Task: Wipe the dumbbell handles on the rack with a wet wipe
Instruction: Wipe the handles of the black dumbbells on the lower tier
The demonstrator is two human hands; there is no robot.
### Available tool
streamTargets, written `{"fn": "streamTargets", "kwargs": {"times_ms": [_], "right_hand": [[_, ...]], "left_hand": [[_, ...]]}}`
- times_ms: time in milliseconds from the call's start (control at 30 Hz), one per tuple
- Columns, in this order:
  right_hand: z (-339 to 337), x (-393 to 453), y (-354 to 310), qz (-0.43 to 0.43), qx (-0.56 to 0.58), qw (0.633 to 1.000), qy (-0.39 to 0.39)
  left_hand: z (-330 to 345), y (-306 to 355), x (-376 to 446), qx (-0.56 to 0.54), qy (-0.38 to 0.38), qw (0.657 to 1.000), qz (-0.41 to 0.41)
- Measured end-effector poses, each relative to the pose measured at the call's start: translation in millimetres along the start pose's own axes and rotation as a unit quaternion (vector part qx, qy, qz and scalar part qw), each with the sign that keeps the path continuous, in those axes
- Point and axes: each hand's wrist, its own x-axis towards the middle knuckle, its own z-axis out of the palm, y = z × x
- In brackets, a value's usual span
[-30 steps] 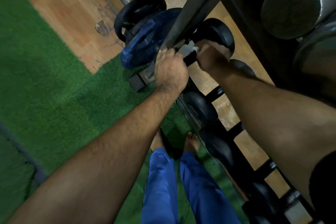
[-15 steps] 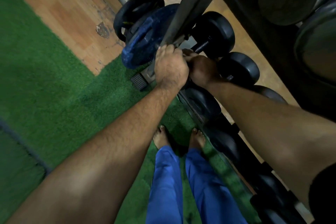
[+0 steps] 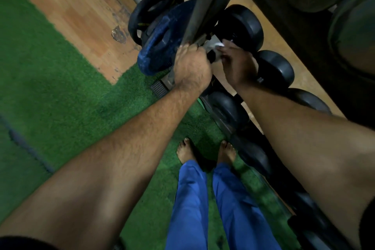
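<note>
1. Right hand [image 3: 237, 63] pinches the crumpled white wet wipe [image 3: 216, 46] on the dark dumbbell handle [image 3: 212, 56], far end of the low black rack [image 3: 239, 132].
2. Left hand [image 3: 192, 71] curls around that handle's left part; best hold firm.
3. Wrap the wipe and twist along the handle, clear of the black rubber dumbbell head [image 3: 241, 26].

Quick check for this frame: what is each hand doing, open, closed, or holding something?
Left hand: fingers curled over the rack frame by the dumbbell end; gripping it.
Right hand: holds the white wet wipe against the dumbbell handle.
</note>
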Motion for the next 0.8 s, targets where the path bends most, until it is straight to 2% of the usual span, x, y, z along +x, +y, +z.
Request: {"fn": "streamTargets", "kwargs": {"times_ms": [100,167,233,300,400,433,567,633,700,767,800], "right_hand": [[20.7,-2.4,-12.3,0.136,0.090,0.985,0.061],[24.2,-1.8,-23.3,0.256,0.123,0.947,0.149],[23.3,0.5,-22.1,0.317,0.185,0.912,0.183],[22.4,5.3,-19.1,0.373,0.309,0.861,0.155],[16.5,15.8,-32.7,0.434,0.463,0.750,0.185],[17.1,19.6,-34.6,0.445,0.474,0.739,0.175],[22.2,32.4,-35.3,0.467,0.463,0.749,0.086],[18.7,39.0,-22.3,0.443,0.423,0.790,0.041],[11.2,41.0,-12.9,0.432,0.397,0.809,0.017],[12.1,37.8,-10.6,0.443,0.407,0.799,0.004],[15.6,34.9,-15.0,0.449,0.436,0.780,-0.018]], "left_hand": [[4.5,-2.9,1.2,0.010,0.005,1.000,0.018],[7.8,-5.0,-4.5,0.017,0.024,0.999,0.016],[8.6,-5.7,-8.1,0.007,0.040,0.999,0.005],[8.0,-5.1,-8.9,0.003,0.030,1.000,0.004],[4.5,-4.5,-7.2,0.006,0.028,1.000,0.005],[4.8,-4.1,-6.2,0.005,0.029,1.000,0.005],[6.7,-2.5,-6.1,0.001,0.031,1.000,0.004],[7.7,-3.7,-6.3,-0.001,0.031,0.999,0.006],[8.9,-3.9,-7.3,-0.003,0.033,0.999,0.010],[10.1,-4.4,-5.9,-0.010,0.034,0.999,0.010],[9.8,-4.2,-5.2,-0.016,0.039,0.999,0.008]]}}
